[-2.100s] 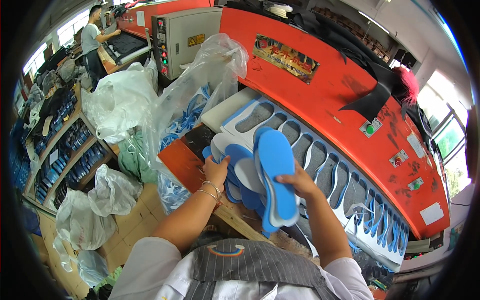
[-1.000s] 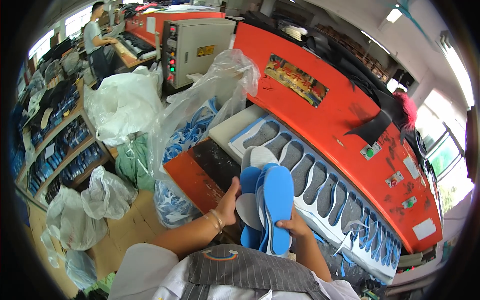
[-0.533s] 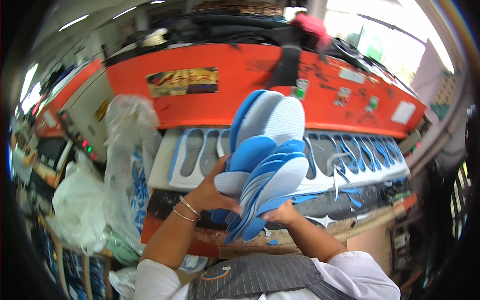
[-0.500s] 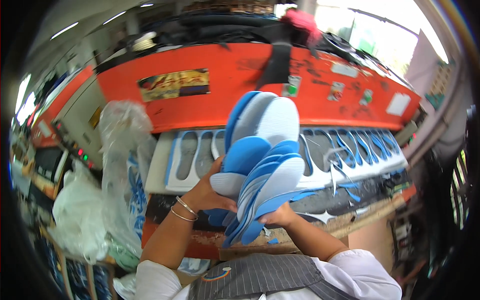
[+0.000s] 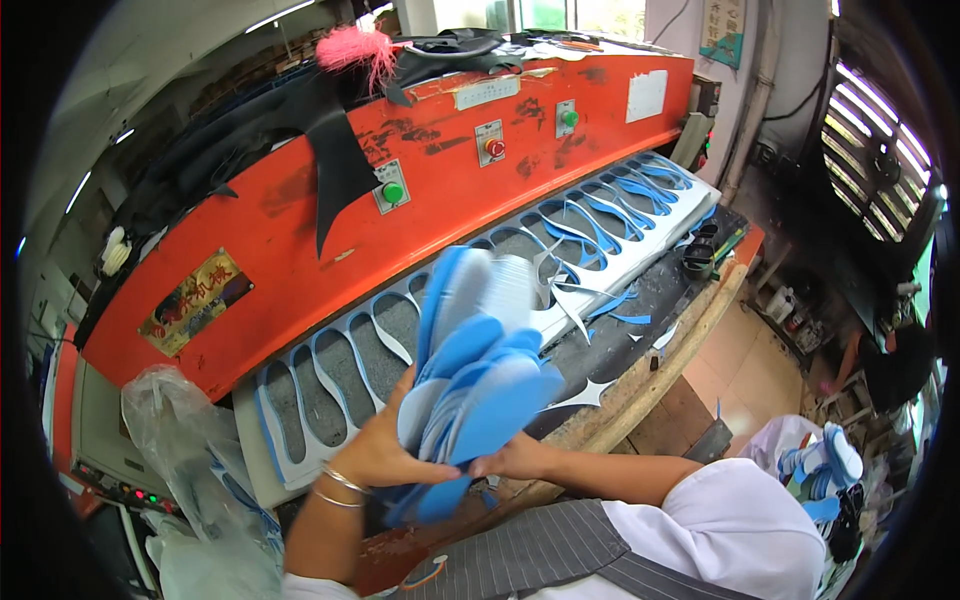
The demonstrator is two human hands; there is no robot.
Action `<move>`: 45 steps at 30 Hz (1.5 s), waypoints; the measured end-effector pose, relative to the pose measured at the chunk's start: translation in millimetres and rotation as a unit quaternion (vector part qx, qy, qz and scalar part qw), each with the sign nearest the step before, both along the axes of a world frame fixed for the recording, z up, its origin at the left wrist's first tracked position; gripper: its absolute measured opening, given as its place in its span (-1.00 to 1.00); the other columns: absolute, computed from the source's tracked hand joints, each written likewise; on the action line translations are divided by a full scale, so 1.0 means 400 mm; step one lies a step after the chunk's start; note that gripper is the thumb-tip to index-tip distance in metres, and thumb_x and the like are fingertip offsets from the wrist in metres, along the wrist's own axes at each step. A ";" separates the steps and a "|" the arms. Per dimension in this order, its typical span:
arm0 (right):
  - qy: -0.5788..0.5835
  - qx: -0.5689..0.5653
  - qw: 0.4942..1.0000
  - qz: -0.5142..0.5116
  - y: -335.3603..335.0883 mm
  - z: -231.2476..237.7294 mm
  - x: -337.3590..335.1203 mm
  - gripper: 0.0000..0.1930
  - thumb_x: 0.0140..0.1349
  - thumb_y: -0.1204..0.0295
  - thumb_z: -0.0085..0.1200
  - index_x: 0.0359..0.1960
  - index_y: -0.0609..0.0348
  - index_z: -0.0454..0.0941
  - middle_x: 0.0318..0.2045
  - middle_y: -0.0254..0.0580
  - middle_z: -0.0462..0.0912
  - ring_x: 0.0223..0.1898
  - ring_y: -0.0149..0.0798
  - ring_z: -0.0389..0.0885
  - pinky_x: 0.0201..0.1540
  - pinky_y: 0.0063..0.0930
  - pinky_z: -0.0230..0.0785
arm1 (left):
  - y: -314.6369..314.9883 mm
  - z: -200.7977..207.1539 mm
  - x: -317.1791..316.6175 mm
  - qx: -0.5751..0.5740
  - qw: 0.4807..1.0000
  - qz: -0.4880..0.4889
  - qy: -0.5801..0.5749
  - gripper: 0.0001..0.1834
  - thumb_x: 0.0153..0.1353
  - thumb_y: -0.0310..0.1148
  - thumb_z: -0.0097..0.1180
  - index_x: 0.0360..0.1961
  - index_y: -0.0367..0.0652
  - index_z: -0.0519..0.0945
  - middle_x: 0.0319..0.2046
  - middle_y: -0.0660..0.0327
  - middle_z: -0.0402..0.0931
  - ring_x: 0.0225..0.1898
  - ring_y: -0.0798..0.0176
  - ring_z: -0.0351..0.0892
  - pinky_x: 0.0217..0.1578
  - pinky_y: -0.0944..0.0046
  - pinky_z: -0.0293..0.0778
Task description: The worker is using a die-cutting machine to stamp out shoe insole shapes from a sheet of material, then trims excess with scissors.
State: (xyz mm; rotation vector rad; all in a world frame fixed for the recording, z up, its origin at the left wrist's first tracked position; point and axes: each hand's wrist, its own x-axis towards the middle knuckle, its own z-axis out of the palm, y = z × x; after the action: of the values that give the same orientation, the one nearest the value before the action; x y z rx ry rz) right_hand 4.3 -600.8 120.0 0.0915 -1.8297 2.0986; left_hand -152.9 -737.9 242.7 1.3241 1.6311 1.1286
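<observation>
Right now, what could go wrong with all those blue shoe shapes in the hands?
The fanned stack of blue foam insoles is pinched only at its lower end between the left hand and right hand, so some could slide out. They might land among the scraps on the punched white-and-blue foam sheet.

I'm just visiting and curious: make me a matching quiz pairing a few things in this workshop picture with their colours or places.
Things:
1. stack of insoles
2. round button
3. feather duster
4. cut-out foam sheet

Colour or place:
A. pink, on top of the press
B. blue, held in both hands
C. white and blue, lying on the press bed
D. green, on the orange press front

Pairs: 1-B, 2-D, 3-A, 4-C
</observation>
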 end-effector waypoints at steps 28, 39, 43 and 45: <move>0.045 0.627 0.777 0.012 0.255 0.023 0.139 -0.31 0.00 -0.01 0.18 0.15 0.04 0.36 0.26 -0.14 0.28 0.31 -0.11 0.19 0.31 -0.06 -0.02 | 0.076 -0.158 0.265 -0.251 0.797 0.080 0.543 0.28 -0.32 0.23 0.34 0.35 -0.26 0.06 0.30 -0.28 0.01 0.34 -0.30 -0.04 0.27 -0.32 -0.25; -0.124 0.701 0.702 -0.020 0.286 0.094 0.198 0.19 -0.32 0.03 0.43 0.40 -0.17 -0.07 0.33 0.03 0.07 0.33 0.02 0.10 0.10 0.40 0.07 | 0.069 -0.163 0.239 -0.294 0.802 0.097 0.511 0.41 -0.44 0.39 0.33 0.34 -0.32 0.04 0.16 -0.20 0.25 0.23 -0.13 0.22 0.28 -0.27 -0.18; -0.087 0.645 0.753 -0.098 0.289 0.044 0.163 -0.03 -0.16 0.16 0.36 0.35 -0.06 0.11 0.07 -0.08 0.35 0.08 -0.08 0.33 -0.04 -0.16 0.21 | 0.102 -0.132 0.226 -0.298 0.778 0.090 0.546 0.41 -0.46 0.33 0.38 0.35 -0.28 0.01 0.13 -0.15 0.26 0.23 -0.10 0.21 0.28 -0.27 -0.17; -0.052 0.622 0.770 -0.132 0.278 0.040 0.112 -0.07 -0.14 0.18 0.35 0.32 -0.02 0.15 0.03 -0.10 0.39 0.04 -0.10 0.35 -0.05 -0.22 0.21 | 0.112 -0.121 0.180 -0.224 0.791 0.097 0.561 0.42 -0.45 0.27 0.42 0.37 -0.26 -0.03 0.03 -0.14 0.30 0.14 -0.12 0.27 0.26 -0.16 -0.03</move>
State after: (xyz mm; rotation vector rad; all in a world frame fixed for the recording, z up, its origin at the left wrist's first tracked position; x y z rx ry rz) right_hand 49.0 -489.7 136.1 0.0309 -2.7476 0.4169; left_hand -81.0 -693.2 194.1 1.5947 2.6833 -0.1501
